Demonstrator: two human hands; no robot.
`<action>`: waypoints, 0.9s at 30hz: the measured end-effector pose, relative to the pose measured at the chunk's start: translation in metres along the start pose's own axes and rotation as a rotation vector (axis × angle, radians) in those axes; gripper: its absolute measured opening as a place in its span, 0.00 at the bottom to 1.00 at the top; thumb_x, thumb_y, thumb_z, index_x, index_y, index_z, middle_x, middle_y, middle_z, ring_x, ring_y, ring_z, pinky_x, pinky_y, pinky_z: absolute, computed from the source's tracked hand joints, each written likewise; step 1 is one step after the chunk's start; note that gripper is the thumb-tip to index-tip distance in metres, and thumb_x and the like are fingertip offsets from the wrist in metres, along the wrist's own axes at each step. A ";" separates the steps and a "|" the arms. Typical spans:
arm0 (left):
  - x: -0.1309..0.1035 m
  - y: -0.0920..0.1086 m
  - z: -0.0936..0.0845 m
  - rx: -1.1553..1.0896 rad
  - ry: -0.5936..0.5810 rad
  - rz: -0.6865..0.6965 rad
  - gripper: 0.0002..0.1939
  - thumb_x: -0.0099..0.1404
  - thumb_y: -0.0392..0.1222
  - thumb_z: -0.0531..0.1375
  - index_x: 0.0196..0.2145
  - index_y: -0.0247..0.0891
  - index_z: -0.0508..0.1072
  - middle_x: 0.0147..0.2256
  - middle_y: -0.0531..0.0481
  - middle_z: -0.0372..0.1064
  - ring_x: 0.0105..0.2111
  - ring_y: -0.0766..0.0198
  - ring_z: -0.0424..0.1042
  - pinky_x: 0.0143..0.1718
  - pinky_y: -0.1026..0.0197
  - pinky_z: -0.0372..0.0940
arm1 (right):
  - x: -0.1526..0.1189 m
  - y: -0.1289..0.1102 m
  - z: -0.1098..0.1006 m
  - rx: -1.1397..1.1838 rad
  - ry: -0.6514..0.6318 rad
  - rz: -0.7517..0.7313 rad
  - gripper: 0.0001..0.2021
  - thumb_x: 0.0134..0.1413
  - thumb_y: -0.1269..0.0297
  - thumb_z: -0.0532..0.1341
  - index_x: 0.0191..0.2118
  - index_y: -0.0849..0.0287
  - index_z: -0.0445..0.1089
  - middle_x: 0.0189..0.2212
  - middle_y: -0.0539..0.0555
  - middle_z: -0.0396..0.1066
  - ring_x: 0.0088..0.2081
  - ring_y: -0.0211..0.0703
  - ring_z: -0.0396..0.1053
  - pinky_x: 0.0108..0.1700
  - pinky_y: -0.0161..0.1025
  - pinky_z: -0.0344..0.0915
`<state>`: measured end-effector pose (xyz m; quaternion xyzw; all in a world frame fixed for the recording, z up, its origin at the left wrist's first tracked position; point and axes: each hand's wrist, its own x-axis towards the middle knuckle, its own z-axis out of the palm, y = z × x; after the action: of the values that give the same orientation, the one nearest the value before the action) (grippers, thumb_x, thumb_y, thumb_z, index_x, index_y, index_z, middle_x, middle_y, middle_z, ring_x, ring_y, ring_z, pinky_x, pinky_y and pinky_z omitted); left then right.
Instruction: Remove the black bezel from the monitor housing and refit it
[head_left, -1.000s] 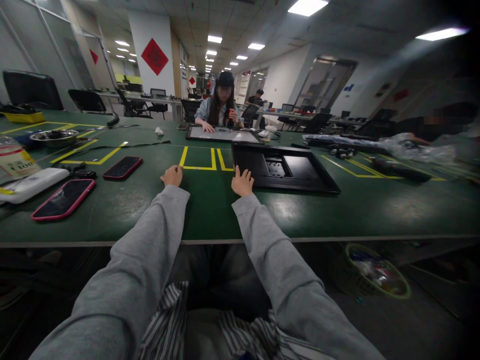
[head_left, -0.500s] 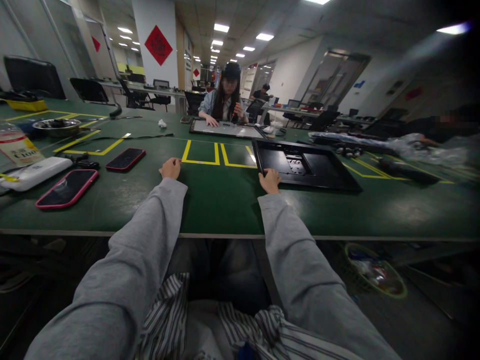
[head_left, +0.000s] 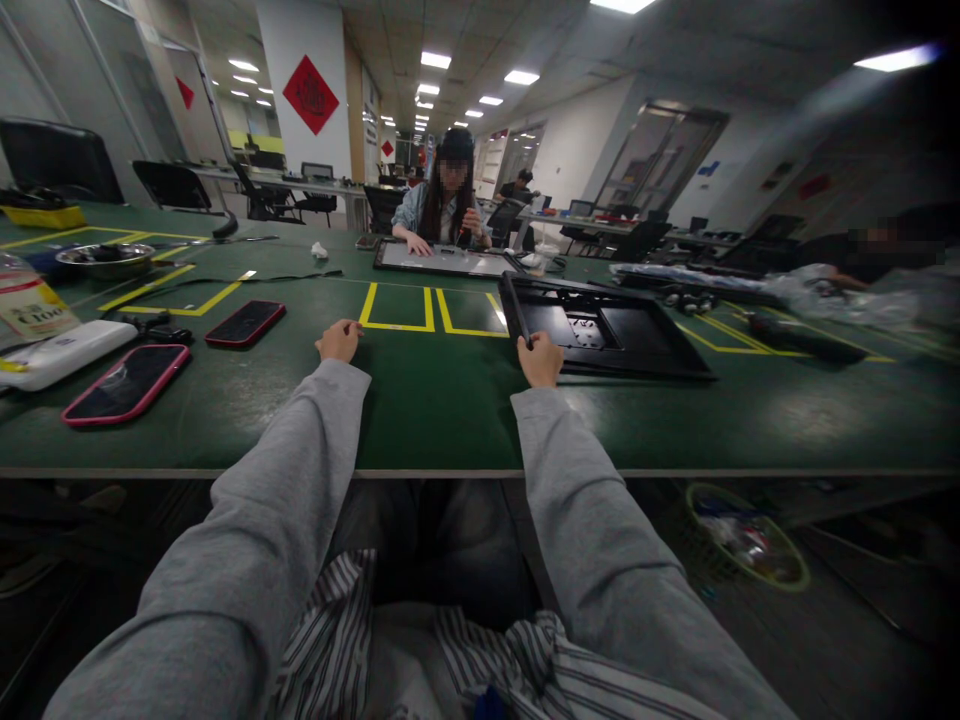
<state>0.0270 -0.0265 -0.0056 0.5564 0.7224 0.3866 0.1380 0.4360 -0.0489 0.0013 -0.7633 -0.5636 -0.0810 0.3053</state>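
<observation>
Bench point(head_left: 442, 430) stretches smooth and green before us, its pale near edge running straight across below our wrists; a stretch of surface lies between our hands, with yellow tape point(head_left: 397, 327) marking angular outlines just beyond it; our black panel point(head_left: 652, 345) sits to the right of that stretch, its left rim beside the tape and its near long edge set well back from the edge of the bench.

Our right hand point(head_left: 540, 360) has its grip bent firmly around that left rim, thumb on one side and fingers over the other; our left hand point(head_left: 339, 341) is loosely curled near the tape, well apart from the panel, and we cannot tell whether its grip has hold of anything.

The panel is a shallow, glossy, hard-looking rectangle with raised rims and a recessed middle, hollow face up; its long axis runs left to right, roughly along the bench, one short side toward our right hand; we cannot tell whether that end is lifted.

Flat phones, a pink-rimmed one point(head_left: 126, 385) and a darker one point(head_left: 246, 324), lie to our left.
</observation>
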 end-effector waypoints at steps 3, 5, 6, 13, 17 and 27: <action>-0.001 0.001 -0.001 0.004 -0.006 -0.003 0.15 0.71 0.44 0.51 0.45 0.48 0.77 0.47 0.53 0.80 0.56 0.55 0.70 0.60 0.48 0.55 | -0.002 -0.004 -0.006 -0.031 0.023 0.014 0.20 0.66 0.54 0.50 0.51 0.64 0.68 0.42 0.66 0.77 0.46 0.58 0.71 0.52 0.48 0.57; -0.001 0.001 -0.001 0.011 -0.014 -0.004 0.15 0.71 0.44 0.51 0.46 0.48 0.77 0.47 0.53 0.80 0.56 0.55 0.71 0.60 0.48 0.55 | -0.004 -0.007 -0.009 -0.058 0.026 0.020 0.21 0.66 0.54 0.50 0.52 0.65 0.67 0.44 0.68 0.76 0.48 0.59 0.70 0.51 0.48 0.58; -0.001 0.001 -0.001 0.015 -0.016 -0.005 0.15 0.71 0.44 0.51 0.46 0.48 0.77 0.47 0.52 0.80 0.56 0.55 0.71 0.60 0.48 0.55 | -0.005 -0.008 -0.010 -0.071 0.016 0.019 0.21 0.67 0.54 0.49 0.52 0.66 0.67 0.44 0.69 0.76 0.48 0.60 0.71 0.50 0.48 0.59; -0.001 0.000 0.001 0.039 -0.025 0.008 0.15 0.72 0.44 0.51 0.45 0.48 0.78 0.46 0.53 0.80 0.56 0.54 0.71 0.59 0.48 0.56 | -0.010 -0.013 -0.009 -0.144 -0.120 0.001 0.21 0.67 0.55 0.50 0.54 0.67 0.68 0.45 0.69 0.76 0.48 0.59 0.73 0.49 0.47 0.62; 0.001 -0.001 0.002 0.050 -0.039 0.014 0.15 0.72 0.44 0.51 0.45 0.48 0.77 0.46 0.53 0.80 0.55 0.55 0.71 0.59 0.48 0.55 | -0.009 -0.010 -0.006 -0.170 -0.170 -0.001 0.22 0.68 0.54 0.51 0.53 0.67 0.69 0.46 0.70 0.76 0.48 0.60 0.74 0.48 0.47 0.63; -0.003 0.002 0.000 0.063 -0.070 0.018 0.15 0.71 0.44 0.51 0.45 0.48 0.77 0.46 0.51 0.80 0.55 0.53 0.71 0.61 0.46 0.53 | -0.012 -0.013 -0.012 -0.182 -0.065 -0.008 0.26 0.70 0.51 0.45 0.51 0.65 0.73 0.43 0.71 0.76 0.47 0.60 0.74 0.47 0.48 0.62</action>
<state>0.0293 -0.0288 -0.0043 0.5801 0.7240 0.3451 0.1422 0.4225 -0.0628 0.0106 -0.7878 -0.5666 -0.1083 0.2160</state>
